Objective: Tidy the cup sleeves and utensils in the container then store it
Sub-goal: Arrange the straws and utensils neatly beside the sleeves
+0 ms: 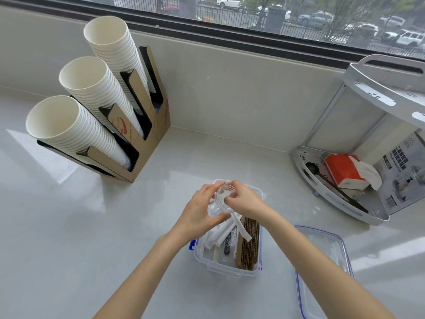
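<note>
A clear plastic container (220, 270) with blue clips stands on the counter in front of me. Brown corrugated cup sleeves (250, 245) stand packed along its right side. White wrapped utensils (220, 236) lie loose on its left side. Above the container my left hand (197, 210) grips a small stack of clear plastic lids or cups (224, 198). My right hand (245, 200) pinches the rim of that stack from the right. The container's clear lid (322, 268) lies on the counter to the right, apart from it.
A cardboard holder with three leaning stacks of white paper cups (92, 116) stands at the back left. A white corner rack (345, 199) at the right holds a red tissue pack (347, 171) and a box. A window runs along the back wall.
</note>
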Demonstrator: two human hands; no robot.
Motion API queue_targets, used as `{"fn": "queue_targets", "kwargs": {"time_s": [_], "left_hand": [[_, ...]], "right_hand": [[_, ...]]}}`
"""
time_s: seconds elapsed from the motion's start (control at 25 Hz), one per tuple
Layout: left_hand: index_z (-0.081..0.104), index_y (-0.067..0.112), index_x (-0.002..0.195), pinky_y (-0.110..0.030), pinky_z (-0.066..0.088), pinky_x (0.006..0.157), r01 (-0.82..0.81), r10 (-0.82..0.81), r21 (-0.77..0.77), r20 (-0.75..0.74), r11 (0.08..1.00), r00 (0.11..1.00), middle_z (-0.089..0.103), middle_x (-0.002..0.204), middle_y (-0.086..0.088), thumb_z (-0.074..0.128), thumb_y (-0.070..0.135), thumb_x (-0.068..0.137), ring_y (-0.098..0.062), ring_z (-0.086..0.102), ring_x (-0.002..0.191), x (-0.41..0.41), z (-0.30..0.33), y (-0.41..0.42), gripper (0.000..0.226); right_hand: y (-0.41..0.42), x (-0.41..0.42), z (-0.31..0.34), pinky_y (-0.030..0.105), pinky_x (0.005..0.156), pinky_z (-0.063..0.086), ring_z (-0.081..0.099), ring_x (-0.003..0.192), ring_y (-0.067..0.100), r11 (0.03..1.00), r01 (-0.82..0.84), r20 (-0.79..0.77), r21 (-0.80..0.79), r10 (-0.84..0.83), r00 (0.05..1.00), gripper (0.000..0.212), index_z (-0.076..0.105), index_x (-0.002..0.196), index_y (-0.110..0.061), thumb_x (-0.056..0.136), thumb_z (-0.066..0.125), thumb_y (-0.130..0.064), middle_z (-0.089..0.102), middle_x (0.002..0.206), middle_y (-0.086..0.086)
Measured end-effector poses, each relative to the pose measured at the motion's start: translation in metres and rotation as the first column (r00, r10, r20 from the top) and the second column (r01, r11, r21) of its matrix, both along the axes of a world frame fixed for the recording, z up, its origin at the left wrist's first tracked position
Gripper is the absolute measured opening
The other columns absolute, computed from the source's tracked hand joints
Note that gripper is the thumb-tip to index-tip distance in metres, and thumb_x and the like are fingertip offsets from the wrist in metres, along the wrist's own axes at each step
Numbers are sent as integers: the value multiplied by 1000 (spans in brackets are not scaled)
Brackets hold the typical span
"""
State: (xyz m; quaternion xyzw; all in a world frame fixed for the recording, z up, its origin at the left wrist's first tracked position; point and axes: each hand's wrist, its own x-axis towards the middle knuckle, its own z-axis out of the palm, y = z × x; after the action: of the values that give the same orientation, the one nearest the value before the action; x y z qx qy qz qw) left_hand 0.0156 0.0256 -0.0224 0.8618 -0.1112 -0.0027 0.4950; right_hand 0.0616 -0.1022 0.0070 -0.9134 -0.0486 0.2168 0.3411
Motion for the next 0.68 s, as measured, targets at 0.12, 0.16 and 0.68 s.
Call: {"fn": "queue_targets", "kwargs": {"time_s": [0.12,0.16,0.68], "left_hand": [[31,52,119,-9,38,86,-1,0,-24,-27,1000,1000,43,109,27,70,20,77,5,47,99,-1,2,1,66],[34,50,120,-13,39,88,-20,19,-35,-36,999,999,46,112,23,70,21,76,1,49,101,-1,1,2,64],[23,15,141,-20,34,97,-29,46,86,-198,996,979,41,127,6,60,25,85,-10,45,118,10,-8,-3,68]], "right_hand": [[-4,-2,1,24,63,38,50,84,17,994,39,-54,101,-34,998,36,46,125,-13,89,46,-20,54,87,-1],[-6,-2,3,22,59,39,53,79,15,986,67,-72,151,-56,996,35,46,124,-14,90,47,-23,54,82,-4],[-32,0,-2,15,52,50,56,52,11,879,335,-16,339,-351,936,12,62,91,-10,89,50,-10,55,63,-4]]}}
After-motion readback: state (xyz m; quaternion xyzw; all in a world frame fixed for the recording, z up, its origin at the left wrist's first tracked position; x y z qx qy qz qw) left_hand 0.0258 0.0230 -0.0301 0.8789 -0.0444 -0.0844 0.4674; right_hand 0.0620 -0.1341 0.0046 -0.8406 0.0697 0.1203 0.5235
